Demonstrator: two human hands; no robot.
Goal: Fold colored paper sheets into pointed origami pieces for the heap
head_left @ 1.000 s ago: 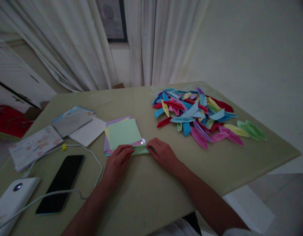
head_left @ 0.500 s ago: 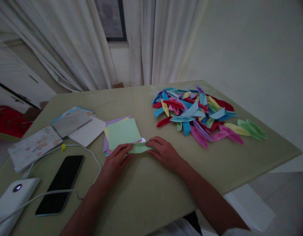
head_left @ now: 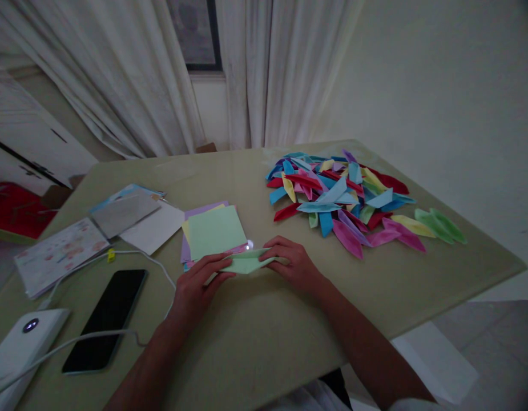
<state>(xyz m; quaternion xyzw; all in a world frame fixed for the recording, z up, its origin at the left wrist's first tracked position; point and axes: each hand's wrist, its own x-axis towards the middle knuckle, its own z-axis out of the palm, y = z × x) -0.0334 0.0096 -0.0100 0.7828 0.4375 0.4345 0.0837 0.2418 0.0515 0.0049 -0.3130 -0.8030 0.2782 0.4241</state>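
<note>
A strip of light green folded paper point(head_left: 248, 262) is stretched between my two hands, low over the table. My left hand point(head_left: 202, 282) pinches its left end, fingers above and thumb below. At the other end my right hand point(head_left: 291, 261) grips the paper the same way, with a pale tip showing past the fingers. Right behind lies a stack of square coloured paper point(head_left: 216, 228), light green on top, with purple and yellow edges sticking out. The front edge of that stack is partly hidden by my left hand and the strip.
A heap of folded paper pieces point(head_left: 332, 197) in many colours covers the table's back right. Two green folded pieces point(head_left: 439, 224) lie at its right. On the left are a phone point(head_left: 107, 319), a white power bank point(head_left: 30, 348), a white cable point(head_left: 156, 262) and flat paper packets point(head_left: 64, 251).
The green strip has opened a little along its fold, showing a wider face and a pointed right end. My right hand has shifted slightly to the right; the left has barely moved.
</note>
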